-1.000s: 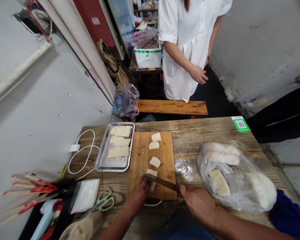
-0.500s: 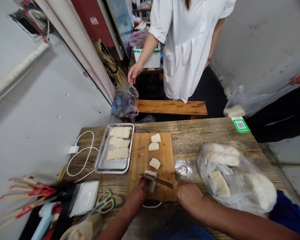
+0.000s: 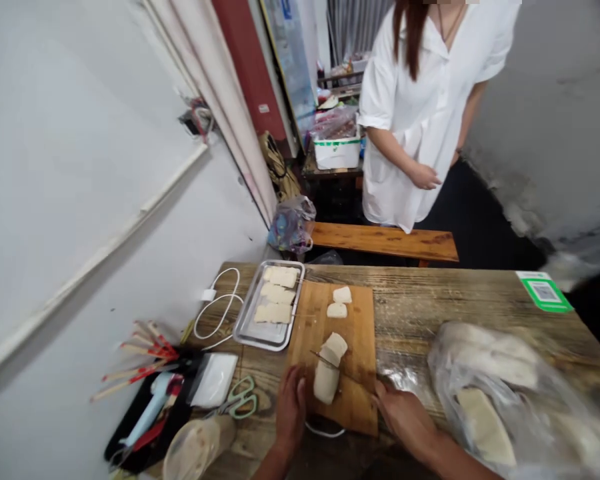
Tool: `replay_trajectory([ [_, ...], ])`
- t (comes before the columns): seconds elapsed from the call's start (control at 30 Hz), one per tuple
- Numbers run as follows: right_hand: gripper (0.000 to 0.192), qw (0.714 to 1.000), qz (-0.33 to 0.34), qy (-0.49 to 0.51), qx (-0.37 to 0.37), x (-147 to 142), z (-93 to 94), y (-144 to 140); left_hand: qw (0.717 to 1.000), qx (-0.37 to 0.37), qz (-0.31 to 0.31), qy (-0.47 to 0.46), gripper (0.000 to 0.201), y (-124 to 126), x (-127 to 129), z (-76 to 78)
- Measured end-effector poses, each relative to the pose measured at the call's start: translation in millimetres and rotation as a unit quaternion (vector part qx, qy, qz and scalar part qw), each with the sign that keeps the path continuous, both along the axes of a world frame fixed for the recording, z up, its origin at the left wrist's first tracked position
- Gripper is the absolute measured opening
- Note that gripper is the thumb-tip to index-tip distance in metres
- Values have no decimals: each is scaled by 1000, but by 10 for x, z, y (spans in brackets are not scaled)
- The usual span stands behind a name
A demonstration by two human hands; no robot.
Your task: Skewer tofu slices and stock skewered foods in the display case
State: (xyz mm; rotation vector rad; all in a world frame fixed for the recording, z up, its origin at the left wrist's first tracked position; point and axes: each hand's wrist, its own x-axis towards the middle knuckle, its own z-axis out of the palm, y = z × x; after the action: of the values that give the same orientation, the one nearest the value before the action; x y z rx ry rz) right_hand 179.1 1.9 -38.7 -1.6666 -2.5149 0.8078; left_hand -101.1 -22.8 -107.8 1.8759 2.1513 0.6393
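Observation:
My right hand (image 3: pixel 400 410) is closed around the handle of a knife (image 3: pixel 356 380). Its blade lies across the top end of a pale, bread-like block (image 3: pixel 326 383), between the block and cut slices (image 3: pixel 334 347). My left hand (image 3: pixel 291 403) rests at the left edge of the wooden cutting board (image 3: pixel 363 347), fingers stretched out, beside the block and apart from it. Further up the board lie two more pale slices (image 3: pixel 337 310). Left of the board, a metal tray (image 3: pixel 270 341) carries flat pale pieces (image 3: pixel 273 313) on thin skewers.
A clear plastic bag (image 3: pixel 485 373) with pale loaves sits at right. Scissors (image 3: pixel 242 398), a white packet (image 3: pixel 215 380), a tub (image 3: pixel 197 447) and a white cable (image 3: pixel 225 320) are at left. Across the table, a person in white (image 3: pixel 425 133) stands behind a wooden bench (image 3: pixel 390 241).
My left hand has come off the block and moved left, its fingers straightening. The lower slices now sit together by the blade. The person opposite has drawn an arm back from the bag.

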Motion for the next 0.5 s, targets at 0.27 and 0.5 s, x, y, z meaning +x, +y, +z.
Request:
replay_trajectory([
  [0.27, 28, 991, -54, 116, -39, -348, 483, 185, 986, -51, 156, 14, 35, 423, -310, 176],
  [0.5, 49, 833, -323, 399, -208, 123, -17, 16, 978, -65, 166, -108, 40, 462, -348, -13],
])
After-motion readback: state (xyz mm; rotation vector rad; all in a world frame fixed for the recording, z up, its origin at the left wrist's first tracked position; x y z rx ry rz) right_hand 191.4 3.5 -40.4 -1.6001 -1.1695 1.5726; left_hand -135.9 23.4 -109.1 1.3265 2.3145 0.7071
